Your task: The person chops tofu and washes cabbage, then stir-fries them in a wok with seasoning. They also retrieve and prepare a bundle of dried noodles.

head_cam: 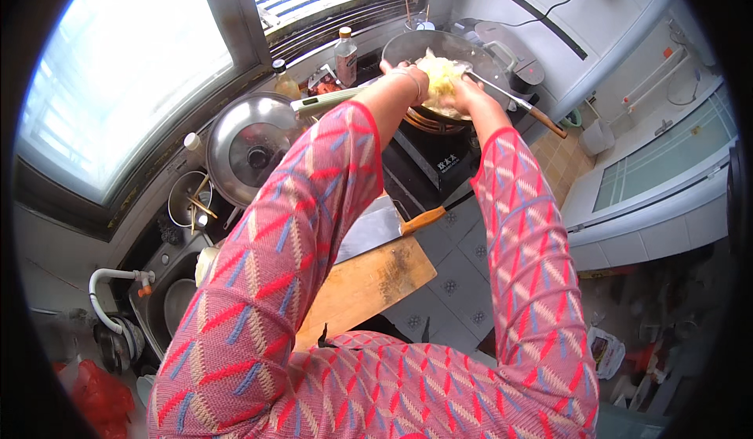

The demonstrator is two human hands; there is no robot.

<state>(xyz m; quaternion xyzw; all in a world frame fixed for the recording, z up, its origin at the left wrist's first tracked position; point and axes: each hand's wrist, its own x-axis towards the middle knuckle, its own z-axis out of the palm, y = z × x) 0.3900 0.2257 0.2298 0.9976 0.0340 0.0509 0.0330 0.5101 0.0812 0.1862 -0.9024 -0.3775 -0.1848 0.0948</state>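
Observation:
Both my hands reach into a large wok on a black gas stove. My left hand and my right hand are on either side of a pile of pale yellow shredded vegetable, perhaps cabbage, and both touch it. A metal spatula with a wooden handle leans across the wok's right rim, just past my right hand. The wok's pale green handle points left, under my left forearm. My fingers are partly hidden by the food and slightly blurred.
A cleaver lies on a wooden cutting board close to my body. Left of the wok are a steel lid, a glass bottle and a strainer with chopsticks. The sink is lower left.

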